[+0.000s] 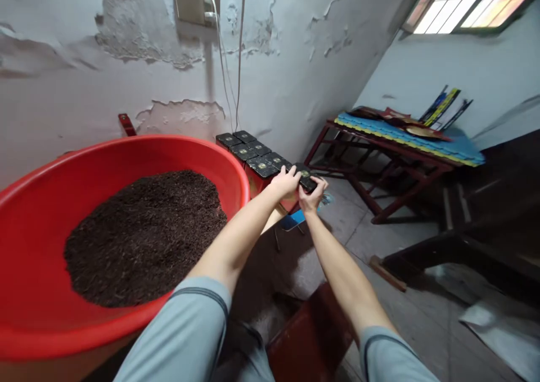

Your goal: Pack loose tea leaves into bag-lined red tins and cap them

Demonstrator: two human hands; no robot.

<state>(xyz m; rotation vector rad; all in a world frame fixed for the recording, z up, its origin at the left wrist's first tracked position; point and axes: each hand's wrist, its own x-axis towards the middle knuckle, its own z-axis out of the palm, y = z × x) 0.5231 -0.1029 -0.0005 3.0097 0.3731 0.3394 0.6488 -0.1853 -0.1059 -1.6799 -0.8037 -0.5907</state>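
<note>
Several tins with black lids bearing a small gold emblem stand packed in rows against the wall, their sides red where they show. At the near right end of the rows is another black-lidded tin, with both my hands at it. My right hand grips its right side, thumb and fingers around the edge. My left hand is closed against its left side, the fingers reaching over the lid edges beside the neighbouring tins. The underside of this tin is hidden by my hands.
A large red basin with dark loose tea-like leaves stands at left. A red wooden stool is below my arms. A low table with a blue mat, a dark bench and a wall socket with cords surround me.
</note>
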